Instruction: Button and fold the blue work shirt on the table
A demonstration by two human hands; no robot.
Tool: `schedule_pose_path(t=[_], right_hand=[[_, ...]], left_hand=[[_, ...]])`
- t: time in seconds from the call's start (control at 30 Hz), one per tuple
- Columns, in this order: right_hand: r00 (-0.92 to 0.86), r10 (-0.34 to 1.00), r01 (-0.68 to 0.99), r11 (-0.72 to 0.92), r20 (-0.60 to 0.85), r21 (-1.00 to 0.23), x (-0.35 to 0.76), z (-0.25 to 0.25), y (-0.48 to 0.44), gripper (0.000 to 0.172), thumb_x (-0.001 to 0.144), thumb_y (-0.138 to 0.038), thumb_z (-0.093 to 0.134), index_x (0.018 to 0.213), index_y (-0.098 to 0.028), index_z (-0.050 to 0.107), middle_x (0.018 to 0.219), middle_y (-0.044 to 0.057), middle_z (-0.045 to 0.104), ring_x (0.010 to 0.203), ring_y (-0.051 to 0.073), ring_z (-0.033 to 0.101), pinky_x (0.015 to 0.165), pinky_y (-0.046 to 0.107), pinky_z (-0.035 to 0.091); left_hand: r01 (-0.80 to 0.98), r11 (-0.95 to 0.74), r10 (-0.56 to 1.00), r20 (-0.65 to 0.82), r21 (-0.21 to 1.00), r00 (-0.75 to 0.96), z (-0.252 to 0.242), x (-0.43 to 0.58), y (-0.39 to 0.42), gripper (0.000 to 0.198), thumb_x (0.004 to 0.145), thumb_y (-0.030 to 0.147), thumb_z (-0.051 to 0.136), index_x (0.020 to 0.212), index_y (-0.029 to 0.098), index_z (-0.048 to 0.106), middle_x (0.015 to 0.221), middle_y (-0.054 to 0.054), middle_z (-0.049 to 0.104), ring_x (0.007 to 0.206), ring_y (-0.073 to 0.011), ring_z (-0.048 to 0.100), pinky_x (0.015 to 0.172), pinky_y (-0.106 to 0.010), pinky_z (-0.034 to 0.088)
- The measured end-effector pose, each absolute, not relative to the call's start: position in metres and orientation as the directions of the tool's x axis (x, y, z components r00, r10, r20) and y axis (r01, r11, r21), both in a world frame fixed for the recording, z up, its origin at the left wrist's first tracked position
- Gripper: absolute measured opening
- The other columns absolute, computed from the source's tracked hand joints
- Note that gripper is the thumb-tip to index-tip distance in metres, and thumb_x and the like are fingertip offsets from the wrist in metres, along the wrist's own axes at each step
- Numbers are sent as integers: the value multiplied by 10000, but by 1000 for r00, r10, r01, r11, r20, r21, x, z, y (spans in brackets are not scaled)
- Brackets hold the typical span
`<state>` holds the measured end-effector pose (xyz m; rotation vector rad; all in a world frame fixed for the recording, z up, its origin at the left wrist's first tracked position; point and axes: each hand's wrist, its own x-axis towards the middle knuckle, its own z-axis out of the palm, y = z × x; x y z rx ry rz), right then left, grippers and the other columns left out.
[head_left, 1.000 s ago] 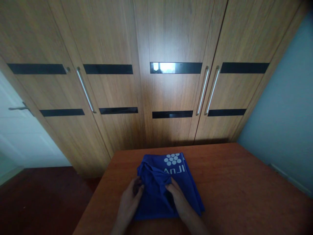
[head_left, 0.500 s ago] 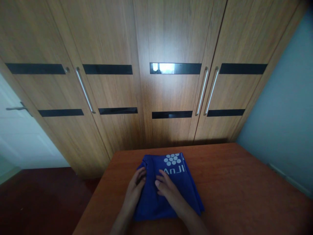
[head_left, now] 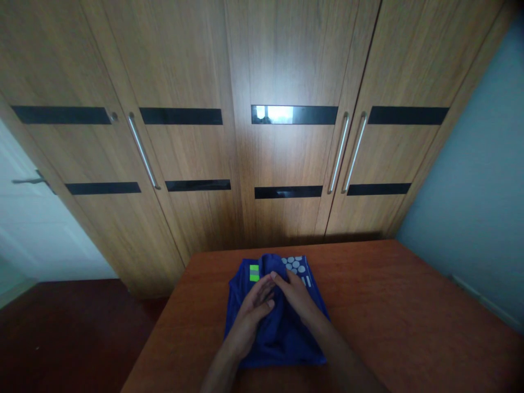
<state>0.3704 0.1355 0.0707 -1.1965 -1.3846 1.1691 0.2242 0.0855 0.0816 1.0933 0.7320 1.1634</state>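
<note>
A folded blue garment [head_left: 282, 341] lies on the brown table, with pale dots and partly covered lettering at its upper right. A yellow-green patch with a grey band shows at its upper left. Part of the cloth stands up as a raised fold between my two hands. My left hand [head_left: 254, 311] rests against the fold's left side, fingers stretched and thumb apart. On the other side, my right hand [head_left: 295, 292] grips the fold, its thumb near my left fingertips. Its other fingers are partly hidden by the cloth.
Behind the table [head_left: 409, 316] stands a wooden wardrobe [head_left: 282, 153] with dark strips and metal handles. At the left are a white door [head_left: 45, 229] and dark red floor [head_left: 82, 333]. A pale blue wall [head_left: 470, 196] borders the right side.
Both hands have shifted right and closer together. The left part of the cloth has been drawn up into a fold towards the right, uncovering the yellow-green patch and covering part of the lettering.
</note>
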Motion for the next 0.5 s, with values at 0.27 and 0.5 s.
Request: schedule_pose_path(t=[0.27, 0.5], right_hand=[[-88, 984, 143, 164, 153, -976, 392, 82, 132, 367, 811, -521, 585, 857, -180, 712, 851, 50, 723, 837, 241, 642, 776, 347, 469], [-26, 999, -205, -30, -25, -978, 457, 124, 110, 435, 750, -544, 667, 945, -158, 716, 863, 74, 745, 750, 246, 678, 747, 373, 512]], left_hand=[[-534, 5, 993, 59, 845, 104, 89, 255, 80, 467, 667, 211, 707, 1130, 218, 648, 1125, -80, 617, 1098, -236, 529, 967, -342, 408], [-524, -35, 975, 144, 851, 168, 106, 273, 70, 253, 724, 303, 691, 941, 180, 655, 810, -43, 584, 742, -159, 526, 675, -263, 427]])
